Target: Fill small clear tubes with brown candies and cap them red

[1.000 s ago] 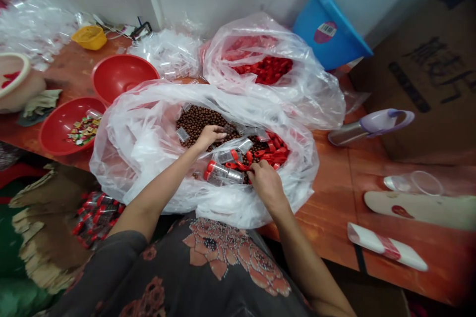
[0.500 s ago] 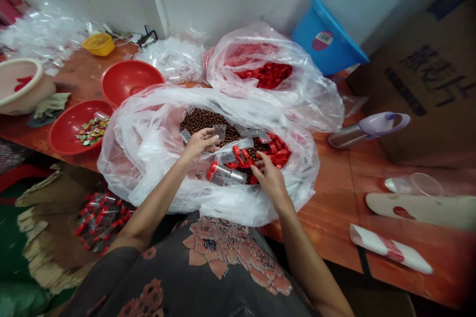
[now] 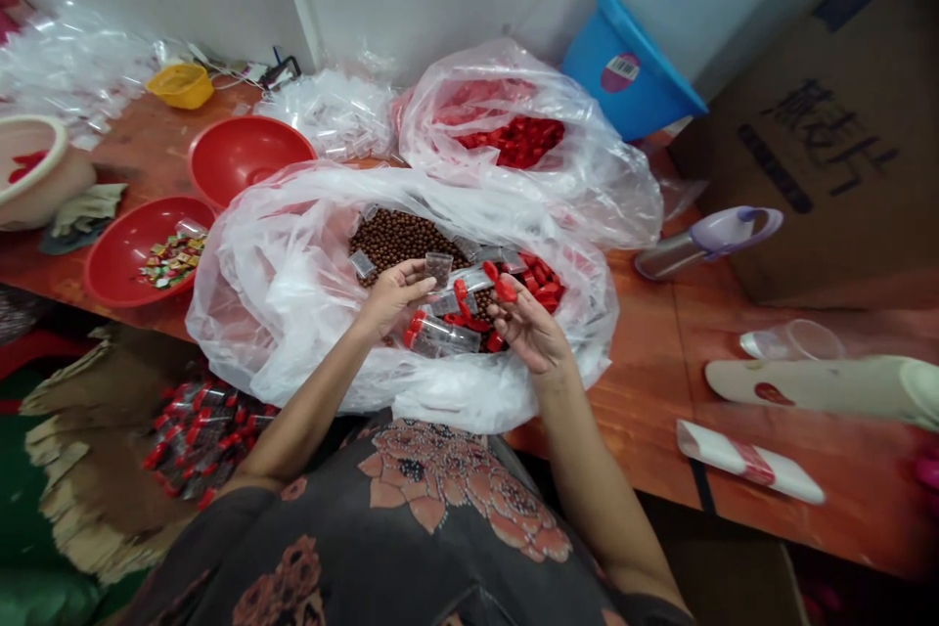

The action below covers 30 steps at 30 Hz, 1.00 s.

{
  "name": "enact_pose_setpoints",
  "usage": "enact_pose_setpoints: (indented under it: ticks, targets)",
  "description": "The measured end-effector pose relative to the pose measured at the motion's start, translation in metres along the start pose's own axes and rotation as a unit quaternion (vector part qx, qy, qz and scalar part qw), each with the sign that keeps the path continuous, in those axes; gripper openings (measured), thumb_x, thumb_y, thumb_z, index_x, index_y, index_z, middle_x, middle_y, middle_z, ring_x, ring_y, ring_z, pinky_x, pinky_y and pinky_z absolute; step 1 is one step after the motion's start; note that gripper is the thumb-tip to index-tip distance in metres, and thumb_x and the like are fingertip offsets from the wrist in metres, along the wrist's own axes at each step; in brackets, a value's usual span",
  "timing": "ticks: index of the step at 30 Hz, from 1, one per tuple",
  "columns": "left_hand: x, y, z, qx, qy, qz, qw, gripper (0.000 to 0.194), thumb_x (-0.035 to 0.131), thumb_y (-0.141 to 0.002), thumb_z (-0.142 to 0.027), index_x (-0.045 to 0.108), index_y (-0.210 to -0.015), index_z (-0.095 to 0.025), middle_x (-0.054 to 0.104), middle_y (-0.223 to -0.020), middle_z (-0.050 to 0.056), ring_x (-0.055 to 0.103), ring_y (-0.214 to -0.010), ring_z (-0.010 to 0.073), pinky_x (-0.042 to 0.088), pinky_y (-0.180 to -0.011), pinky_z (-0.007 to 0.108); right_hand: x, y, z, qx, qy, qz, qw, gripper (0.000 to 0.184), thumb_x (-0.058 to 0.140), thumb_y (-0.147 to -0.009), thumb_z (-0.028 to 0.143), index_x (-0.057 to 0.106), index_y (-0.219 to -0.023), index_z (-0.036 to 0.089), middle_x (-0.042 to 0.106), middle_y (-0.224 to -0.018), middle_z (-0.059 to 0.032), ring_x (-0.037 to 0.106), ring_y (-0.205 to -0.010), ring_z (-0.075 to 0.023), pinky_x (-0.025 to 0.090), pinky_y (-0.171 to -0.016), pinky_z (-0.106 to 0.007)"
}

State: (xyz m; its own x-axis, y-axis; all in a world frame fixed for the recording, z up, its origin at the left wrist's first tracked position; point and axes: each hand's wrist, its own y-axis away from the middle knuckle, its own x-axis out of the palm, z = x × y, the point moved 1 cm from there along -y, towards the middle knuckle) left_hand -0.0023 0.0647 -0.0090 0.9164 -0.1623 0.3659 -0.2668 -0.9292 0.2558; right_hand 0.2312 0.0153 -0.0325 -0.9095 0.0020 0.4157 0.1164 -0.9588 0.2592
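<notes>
Over a white plastic bag (image 3: 271, 313), my left hand (image 3: 398, 298) pinches a small clear plastic cup (image 3: 438, 267) near its rim. My right hand (image 3: 529, 325) holds a red cap (image 3: 505, 288) between thumb and fingers, palm turned partly up. Beneath both hands lie round brown balls (image 3: 400, 240) in the bag's opening. Clear containers with red caps (image 3: 444, 335) rest between the hands, lying on their sides. A heap of loose red caps (image 3: 547, 284) sits just beyond my right hand.
A second bag of red caps (image 3: 520, 139) stands behind. Red bowls (image 3: 249, 152) and a blue bucket (image 3: 631, 68) flank the bags. A steel bottle (image 3: 667, 256) and a cardboard box (image 3: 828, 166) are at right. Filled red-capped containers (image 3: 205, 435) lie below the table at left.
My right hand has lifted a red cap from the heap and turned its palm upward. My left hand still holds the clear cup in nearly the same place. The view has shifted slightly.
</notes>
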Motion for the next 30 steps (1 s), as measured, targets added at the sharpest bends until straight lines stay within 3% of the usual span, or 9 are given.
enact_pose_setpoints:
  ticks: [4, 7, 9, 12, 14, 18, 24, 27, 30]
  targets:
    - [0.0, 0.004, 0.004, -0.004, -0.006, 0.009, 1.0, 0.041, 0.082, -0.068, -0.024, 0.067, -0.104, -0.016, 0.071, -0.105, 0.006, 0.066, -0.094, 0.0156, 0.056, -0.081, 0.028, 0.007, -0.008, -0.002, 0.033, -0.003, -0.016, 0.999, 0.042, 0.077, -0.069, 0.037, 0.063, -0.108, 0.026, 0.068, -0.091, 0.0015, 0.067, -0.079, -0.0125, 0.058, -0.063, -0.023]
    - [-0.002, 0.011, 0.004, -0.002, -0.018, 0.004, 1.0, 0.04, 0.081, -0.069, -0.024, 0.066, -0.105, -0.016, 0.07, -0.106, 0.006, 0.065, -0.094, 0.0154, 0.056, -0.081, 0.028, 0.005, -0.012, -0.007, -0.015, 0.102, -0.085, 0.991, 0.033, 0.068, -0.077, 0.04, 0.065, -0.105, 0.022, 0.069, -0.096, -0.0025, 0.067, -0.088, -0.0166, 0.06, -0.068, -0.029]
    - [-0.005, 0.016, 0.004, -0.022, -0.016, -0.001, 1.0, 0.04, 0.081, -0.069, -0.023, 0.065, -0.106, -0.016, 0.069, -0.106, 0.006, 0.065, -0.092, 0.0148, 0.057, -0.079, 0.027, 0.001, -0.011, -0.006, -0.094, 0.243, -0.141, 0.955, 0.028, 0.058, -0.084, 0.037, 0.065, -0.106, 0.021, 0.068, -0.105, -0.006, 0.065, -0.097, -0.0199, 0.059, -0.075, -0.036]
    - [-0.008, 0.024, 0.008, -0.06, -0.009, -0.008, 0.998, 0.041, 0.081, -0.069, -0.024, 0.063, -0.105, -0.016, 0.069, -0.104, 0.005, 0.065, -0.089, 0.0139, 0.057, -0.076, 0.026, -0.003, -0.005, -0.001, -0.187, 0.455, -0.169, 0.854, 0.025, 0.05, -0.09, 0.03, 0.068, -0.103, 0.019, 0.068, -0.108, -0.0095, 0.063, -0.102, -0.0228, 0.053, -0.09, -0.042]
    - [-0.009, 0.028, 0.01, -0.064, -0.006, -0.006, 0.998, 0.041, 0.081, -0.069, -0.024, 0.062, -0.104, -0.015, 0.069, -0.102, 0.004, 0.065, -0.088, 0.0137, 0.057, -0.075, 0.025, -0.001, -0.002, 0.001, -0.203, 0.519, -0.137, 0.819, 0.021, 0.052, -0.09, 0.026, 0.069, -0.1, 0.019, 0.069, -0.103, -0.0092, 0.064, -0.098, -0.0226, 0.05, -0.092, -0.041]
    - [-0.007, 0.034, 0.016, -0.066, -0.008, 0.01, 0.998, 0.038, 0.08, -0.07, -0.027, 0.061, -0.101, -0.015, 0.068, -0.099, 0.004, 0.065, -0.086, 0.0133, 0.058, -0.073, 0.025, 0.01, 0.0, -0.005, -0.202, 0.576, -0.009, 0.792, 0.018, 0.059, -0.09, 0.025, 0.069, -0.105, 0.022, 0.068, -0.103, -0.0074, 0.063, -0.097, -0.0227, 0.049, -0.088, -0.037]
    - [-0.006, 0.037, 0.024, -0.049, -0.034, 0.04, 0.997, 0.043, 0.077, -0.074, -0.029, 0.061, -0.113, -0.017, 0.068, -0.107, 0.006, 0.066, -0.093, 0.0162, 0.059, -0.078, 0.029, 0.024, -0.007, -0.024, -0.214, 0.692, 0.091, 0.684, 0.02, 0.066, -0.087, 0.028, 0.069, -0.107, 0.023, 0.066, -0.102, -0.0087, 0.055, -0.097, -0.0265, 0.046, -0.084, -0.039]
    - [-0.008, 0.039, 0.025, -0.04, -0.053, 0.038, 0.997, 0.046, 0.076, -0.074, -0.031, 0.062, -0.116, -0.018, 0.067, -0.111, 0.008, 0.065, -0.097, 0.018, 0.059, -0.08, 0.03, 0.023, -0.01, -0.028, -0.206, 0.68, 0.104, 0.696, 0.011, 0.065, -0.088, 0.029, 0.069, -0.097, 0.023, 0.068, -0.095, -0.0076, 0.054, -0.091, -0.0253, 0.045, -0.083, -0.04]
    - [-0.009, 0.041, 0.026, -0.029, -0.078, 0.036, 0.996, 0.045, 0.075, -0.074, -0.032, 0.063, -0.116, -0.017, 0.067, -0.111, 0.008, 0.065, -0.096, 0.0179, 0.059, -0.08, 0.029, 0.02, -0.009, -0.026, -0.186, 0.594, 0.079, 0.779, 0.014, 0.062, -0.09, 0.031, 0.068, -0.1, 0.023, 0.068, -0.094, -0.0062, 0.056, -0.091, -0.0242, 0.045, -0.084, -0.04]
